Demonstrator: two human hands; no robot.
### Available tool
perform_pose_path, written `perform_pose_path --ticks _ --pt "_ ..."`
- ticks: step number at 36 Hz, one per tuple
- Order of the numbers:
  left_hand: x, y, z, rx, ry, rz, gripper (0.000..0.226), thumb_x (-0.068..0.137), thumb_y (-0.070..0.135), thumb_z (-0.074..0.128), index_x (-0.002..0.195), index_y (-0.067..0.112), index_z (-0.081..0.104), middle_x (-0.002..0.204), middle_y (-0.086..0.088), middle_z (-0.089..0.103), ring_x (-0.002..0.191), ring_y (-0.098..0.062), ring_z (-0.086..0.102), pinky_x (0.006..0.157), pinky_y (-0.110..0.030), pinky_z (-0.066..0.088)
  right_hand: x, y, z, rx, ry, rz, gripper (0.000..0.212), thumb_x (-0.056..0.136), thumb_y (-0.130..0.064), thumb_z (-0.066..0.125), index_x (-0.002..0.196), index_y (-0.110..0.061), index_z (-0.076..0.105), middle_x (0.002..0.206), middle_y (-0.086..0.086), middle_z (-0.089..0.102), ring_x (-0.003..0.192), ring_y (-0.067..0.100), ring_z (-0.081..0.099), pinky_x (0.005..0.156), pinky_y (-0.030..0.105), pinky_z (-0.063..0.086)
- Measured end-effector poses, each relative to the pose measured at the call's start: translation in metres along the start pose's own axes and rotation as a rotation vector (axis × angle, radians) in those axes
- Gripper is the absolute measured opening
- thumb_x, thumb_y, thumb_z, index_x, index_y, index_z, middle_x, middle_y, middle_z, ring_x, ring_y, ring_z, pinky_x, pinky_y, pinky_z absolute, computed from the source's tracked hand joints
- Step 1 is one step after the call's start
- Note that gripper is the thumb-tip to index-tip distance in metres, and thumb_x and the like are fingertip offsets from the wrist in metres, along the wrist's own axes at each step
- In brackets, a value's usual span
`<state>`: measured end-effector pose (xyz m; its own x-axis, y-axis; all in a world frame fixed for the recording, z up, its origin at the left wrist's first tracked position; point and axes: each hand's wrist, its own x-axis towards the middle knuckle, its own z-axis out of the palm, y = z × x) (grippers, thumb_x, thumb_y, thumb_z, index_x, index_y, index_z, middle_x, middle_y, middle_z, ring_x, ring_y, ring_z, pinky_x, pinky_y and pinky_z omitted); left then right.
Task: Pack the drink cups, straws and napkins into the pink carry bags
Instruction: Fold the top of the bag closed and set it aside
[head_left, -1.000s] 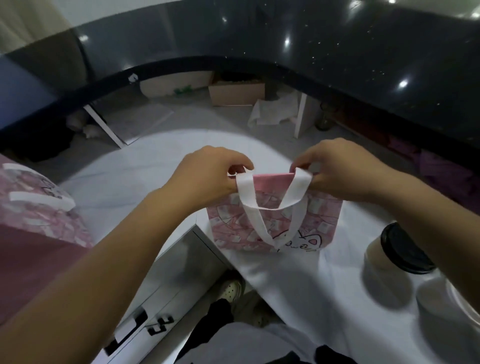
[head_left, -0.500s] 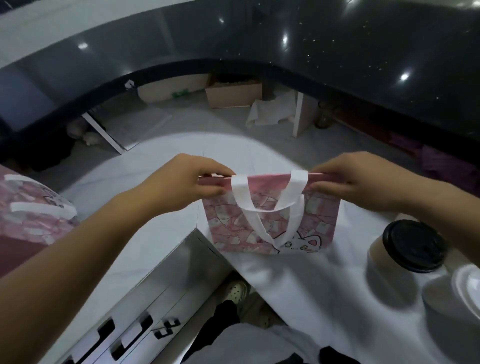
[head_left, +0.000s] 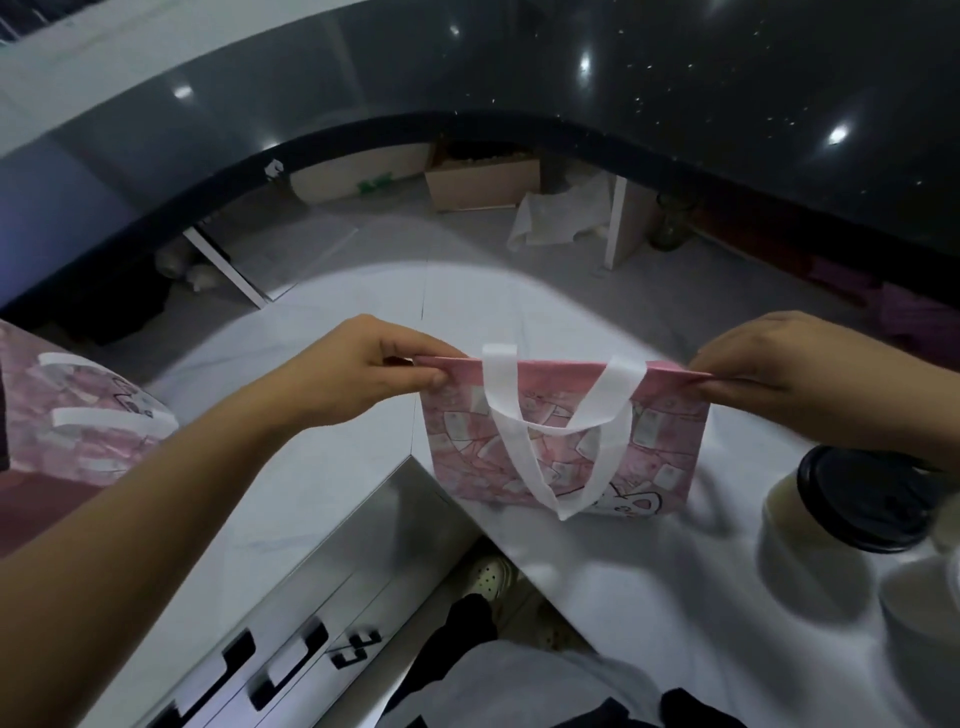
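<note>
A pink carry bag (head_left: 660, 447) with white handles and a cartoon print stands upright on the white counter (head_left: 649, 587). My left hand (head_left: 358, 371) pinches its top left corner. My right hand (head_left: 779, 366) pinches its top right corner, so the top edge is stretched flat between them. A drink cup (head_left: 789, 512) with a black lid stands just right of the bag, under my right forearm. Part of another cup (head_left: 919, 603) with a pale lid shows at the right edge. A second pink carry bag (head_left: 78, 415) sits at the far left. No straws or napkins are visible.
The counter has an inner corner below the bag, with metal drawers (head_left: 291, 639) under it. My shoe (head_left: 485, 574) and legs show beneath. Past the counter lie a cardboard box (head_left: 483, 182), a white plastic bag (head_left: 561, 218) and a dark curved counter (head_left: 675, 78).
Both hands have slid apart from the handles to the bag's top corners, pulling the top edge taut and widening the bag. The cups stay where they were.
</note>
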<state>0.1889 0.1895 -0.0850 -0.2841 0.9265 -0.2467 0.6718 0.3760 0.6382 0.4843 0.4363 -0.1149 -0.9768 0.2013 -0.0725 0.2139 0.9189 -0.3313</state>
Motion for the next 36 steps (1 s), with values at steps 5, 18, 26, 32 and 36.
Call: perform_pose_path --ticks 5,18,26,32,36 --pt "-0.014 -0.006 0.011 -0.274 -0.023 0.023 0.026 0.092 0.021 0.061 0.111 0.034 0.072 0.105 0.019 0.075 0.106 -0.002 0.068 0.088 -0.016 0.053 -0.003 0.006 0.004 0.076 0.024 0.029 0.053 0.09 -0.07 0.031 0.104 -0.037 0.07 0.086 -0.015 0.069 0.078 0.008 0.064 0.068 0.042 0.053" --pt "-0.016 -0.011 0.027 -0.26 0.297 0.056 0.033 0.098 0.009 0.059 0.103 0.039 0.07 0.094 0.035 0.07 0.1 0.009 0.065 0.085 -0.005 0.048 -0.006 -0.012 -0.001 0.085 0.021 0.053 0.039 0.092 -0.059 0.041 0.098 -0.035 0.07 0.084 -0.014 0.067 0.077 0.011 0.063 0.066 0.044 0.052" --pt "0.003 -0.008 0.036 -0.436 0.432 -0.096 0.024 0.1 0.017 0.056 0.109 0.03 0.074 0.108 0.016 0.072 0.099 -0.006 0.067 0.081 -0.022 0.059 -0.025 -0.047 0.014 0.108 0.244 0.07 0.022 0.091 -0.032 0.058 0.098 -0.024 0.078 0.096 -0.016 0.073 0.087 0.015 0.066 0.069 0.045 0.055" --pt "-0.009 -0.019 0.06 -0.693 0.377 -0.206 0.036 0.094 0.016 0.066 0.129 0.022 0.063 0.122 0.0 0.068 0.106 -0.018 0.069 0.081 -0.034 0.061 -0.025 -0.036 0.034 0.168 0.478 0.224 0.021 0.09 -0.028 0.064 0.1 -0.015 0.077 0.098 -0.004 0.07 0.087 0.022 0.065 0.075 0.047 0.056" --pt "-0.031 -0.018 0.092 -0.738 0.342 -0.244 0.022 0.093 0.005 0.064 0.112 0.013 0.069 0.109 -0.004 0.075 0.101 -0.025 0.071 0.082 -0.037 0.06 -0.013 -0.03 0.036 0.236 0.629 0.421 0.018 0.089 -0.027 0.071 0.105 -0.021 0.076 0.09 -0.002 0.058 0.076 0.015 0.054 0.068 0.031 0.047"
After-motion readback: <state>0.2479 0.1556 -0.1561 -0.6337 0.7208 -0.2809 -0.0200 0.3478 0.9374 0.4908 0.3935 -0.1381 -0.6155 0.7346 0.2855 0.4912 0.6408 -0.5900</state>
